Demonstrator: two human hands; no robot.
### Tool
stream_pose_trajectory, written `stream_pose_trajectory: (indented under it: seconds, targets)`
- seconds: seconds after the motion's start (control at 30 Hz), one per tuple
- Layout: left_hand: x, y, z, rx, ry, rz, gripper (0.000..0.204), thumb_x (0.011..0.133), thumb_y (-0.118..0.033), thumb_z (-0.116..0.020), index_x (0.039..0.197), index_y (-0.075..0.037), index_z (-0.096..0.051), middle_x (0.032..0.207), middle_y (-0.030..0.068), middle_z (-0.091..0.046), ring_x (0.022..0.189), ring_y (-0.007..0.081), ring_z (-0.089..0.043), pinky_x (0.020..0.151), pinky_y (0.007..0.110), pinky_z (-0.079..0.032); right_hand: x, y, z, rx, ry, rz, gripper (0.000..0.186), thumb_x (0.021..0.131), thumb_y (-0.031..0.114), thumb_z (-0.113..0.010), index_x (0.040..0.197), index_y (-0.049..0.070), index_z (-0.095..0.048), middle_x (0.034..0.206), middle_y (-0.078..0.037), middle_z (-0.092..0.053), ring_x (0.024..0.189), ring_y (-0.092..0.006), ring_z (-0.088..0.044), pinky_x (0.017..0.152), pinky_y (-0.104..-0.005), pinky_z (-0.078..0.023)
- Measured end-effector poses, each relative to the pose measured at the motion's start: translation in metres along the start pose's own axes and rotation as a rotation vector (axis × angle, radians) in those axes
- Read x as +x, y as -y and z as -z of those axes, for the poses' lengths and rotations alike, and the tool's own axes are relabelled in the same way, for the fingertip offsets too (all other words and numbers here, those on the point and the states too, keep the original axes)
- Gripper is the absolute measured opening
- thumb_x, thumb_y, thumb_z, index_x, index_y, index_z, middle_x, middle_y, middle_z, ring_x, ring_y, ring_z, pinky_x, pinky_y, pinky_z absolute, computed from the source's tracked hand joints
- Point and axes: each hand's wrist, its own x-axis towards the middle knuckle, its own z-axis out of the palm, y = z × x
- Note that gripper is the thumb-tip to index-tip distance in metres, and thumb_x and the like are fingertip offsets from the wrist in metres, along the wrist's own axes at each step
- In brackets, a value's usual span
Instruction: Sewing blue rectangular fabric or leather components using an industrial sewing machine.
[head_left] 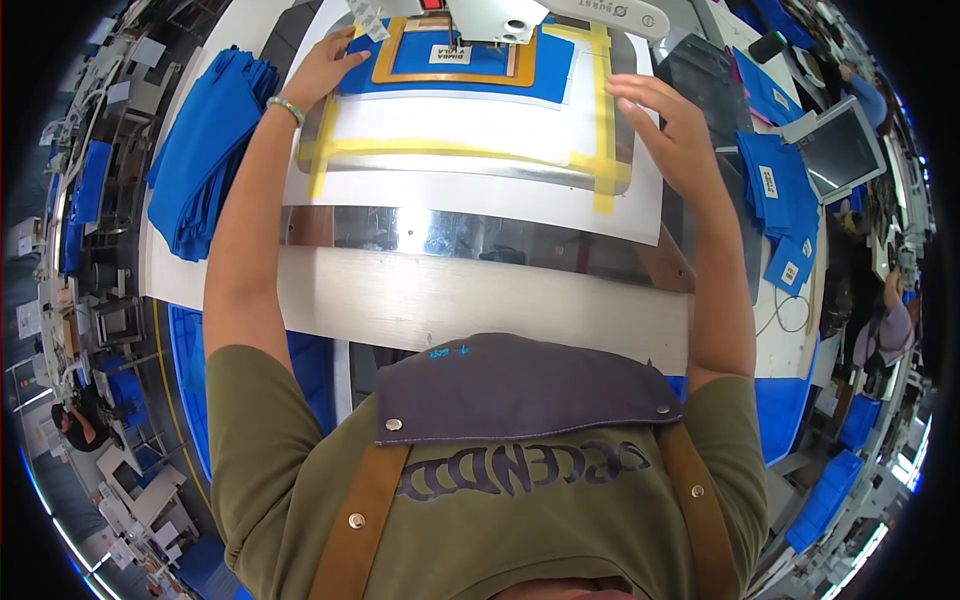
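Note:
My left hand is open at the upper left of a blue fabric piece, its fingertips at or just over the edge; contact is unclear. The fabric lies on a white board marked out with yellow tape. A tan rectangular frame rests on the fabric, around a white label, beneath the white head of a sewing machine. A patterned white strip hangs left of the head. My right hand is open, fingers loosely spread at the board's right edge, nothing in them.
Blue fabric piles lie at left, and labelled ones at right, beside a screen. Blue bins are below the table's edge. Other workers are at stations on both sides.

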Motion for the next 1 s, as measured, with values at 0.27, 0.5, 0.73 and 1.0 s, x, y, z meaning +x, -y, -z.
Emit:
stream_pose_trajectory:
  seconds: [0.27, 0.5, 0.73, 1.0]
  targets:
    - [-0.017, -0.017, -0.009, -0.040, 0.010, -0.189, 0.041, 0.101, -0.040, -0.073, 0.125, -0.007, -0.066, 0.129, 0.0061, -0.067, 0.120, 0.0172, -0.063, 0.106, 0.029, -0.045, -0.020, 0.002, 0.014, 0.075, 0.114, -0.148, 0.026, 0.104, 0.018, -0.063, 0.119, 0.002, -0.077, 0.121, -0.009, -0.076, 0.108, -0.0203, -0.070, 0.094, -0.0323, -0.054]
    - [0.008, -0.045, -0.078, 0.061, -0.149, -0.339, 0.047, 0.103, -0.040, -0.068, 0.125, 0.001, -0.067, 0.136, 0.0166, -0.063, 0.120, 0.0304, -0.065, 0.105, 0.041, -0.048, 0.016, 0.024, -0.061, -0.044, 0.174, 0.078, 0.030, 0.099, 0.027, -0.072, 0.115, 0.003, -0.079, 0.112, -0.011, -0.076, 0.095, -0.0249, -0.072, 0.082, -0.0360, -0.057]
    - [-0.009, -0.101, -0.106, 0.031, -0.238, -0.412, 0.047, 0.092, -0.024, -0.073, 0.129, 0.005, -0.068, 0.139, 0.0255, -0.061, 0.127, 0.0393, -0.059, 0.112, 0.046, -0.047, 0.021, 0.016, -0.074, -0.132, 0.181, 0.029, 0.029, 0.092, 0.029, -0.080, 0.105, 0.004, -0.077, 0.101, -0.011, -0.074, 0.095, -0.0260, -0.073, 0.083, -0.0361, -0.058]
    - [-0.004, -0.092, -0.106, -0.089, -0.204, -0.457, 0.044, 0.095, -0.020, -0.071, 0.128, 0.008, -0.068, 0.127, 0.0243, -0.070, 0.129, 0.0378, -0.060, 0.113, 0.043, -0.046, 0.012, 0.024, -0.072, -0.188, 0.049, 0.165, 0.018, 0.091, 0.022, -0.080, 0.098, 0.005, -0.077, 0.100, -0.009, -0.073, 0.097, -0.0256, -0.072, 0.084, -0.0349, -0.059]
